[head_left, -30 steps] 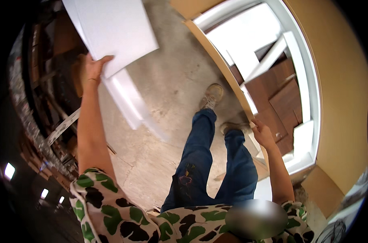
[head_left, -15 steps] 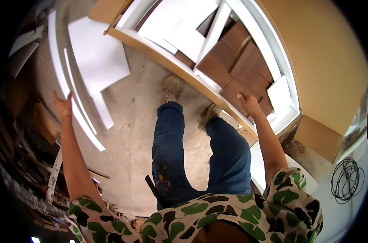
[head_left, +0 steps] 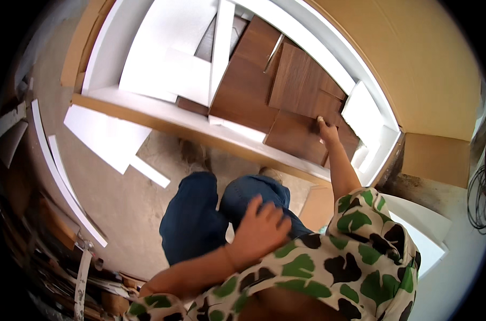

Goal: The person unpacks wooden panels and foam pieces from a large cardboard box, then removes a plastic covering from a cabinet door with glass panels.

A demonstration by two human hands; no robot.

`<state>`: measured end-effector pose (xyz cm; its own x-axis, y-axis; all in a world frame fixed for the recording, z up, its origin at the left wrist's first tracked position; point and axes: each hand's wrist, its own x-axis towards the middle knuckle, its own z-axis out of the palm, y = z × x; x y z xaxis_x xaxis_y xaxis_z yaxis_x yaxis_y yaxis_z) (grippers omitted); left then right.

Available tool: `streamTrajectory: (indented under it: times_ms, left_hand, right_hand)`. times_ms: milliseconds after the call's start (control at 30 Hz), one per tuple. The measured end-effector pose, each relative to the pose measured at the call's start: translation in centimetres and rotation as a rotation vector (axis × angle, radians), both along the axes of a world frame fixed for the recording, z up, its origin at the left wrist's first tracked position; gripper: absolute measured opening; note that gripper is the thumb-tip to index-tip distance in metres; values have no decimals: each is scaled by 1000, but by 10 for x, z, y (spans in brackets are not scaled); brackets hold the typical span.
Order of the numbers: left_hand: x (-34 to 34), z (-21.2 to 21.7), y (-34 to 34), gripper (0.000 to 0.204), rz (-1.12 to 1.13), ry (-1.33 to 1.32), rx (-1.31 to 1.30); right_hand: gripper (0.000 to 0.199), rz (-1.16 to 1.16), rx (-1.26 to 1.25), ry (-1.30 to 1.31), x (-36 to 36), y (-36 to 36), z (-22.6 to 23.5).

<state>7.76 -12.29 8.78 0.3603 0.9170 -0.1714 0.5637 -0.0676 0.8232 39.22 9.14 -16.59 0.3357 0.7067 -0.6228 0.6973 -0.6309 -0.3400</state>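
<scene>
My right hand [head_left: 327, 130] reaches into a large open cardboard box lined with white foam. Its fingers are curled at the edge of a dark brown wood-grain board [head_left: 294, 137], and the fingertips are partly hidden. More brown boards [head_left: 248, 75] lie around it, overlapping. My left hand [head_left: 262, 230] is in front of my body above my thigh, fingers spread, a little blurred, with nothing in it. White panels [head_left: 165, 45] fill the box's left part, next to a narrow white strip [head_left: 221, 51].
The box's cardboard edge [head_left: 200, 140] runs across in front of my legs. On the floor at left lie a white panel [head_left: 106, 136] and long curved-looking white strips [head_left: 58, 166]. Scrap wood [head_left: 82, 278] is piled at lower left. A black cable coil [head_left: 477, 200] is at far right.
My left hand has swung from beside the white strips at left to in front of my body. I lean further over the box, and my right hand has closed at the brown board.
</scene>
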Motion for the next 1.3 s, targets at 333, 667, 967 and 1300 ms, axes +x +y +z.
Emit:
streamTrajectory:
  times_ms: [333,667,967,1300]
  left_hand:
    - [2,22,-7,49,155,292,-49]
    - [18,0,11,41,96,191,-154]
    - [13,-11,47,72,1148,-908,-277]
    - [-39,-22,5,29,1623,-1055,-75]
  right_hand:
    - [72,-677,145,549,99,27,-2]
    - [26,-1121,481,909,132,61,-20]
    - [52,176,-184,1336,-72,-41,147]
    - [88,951,444,-447,-4,191,3]
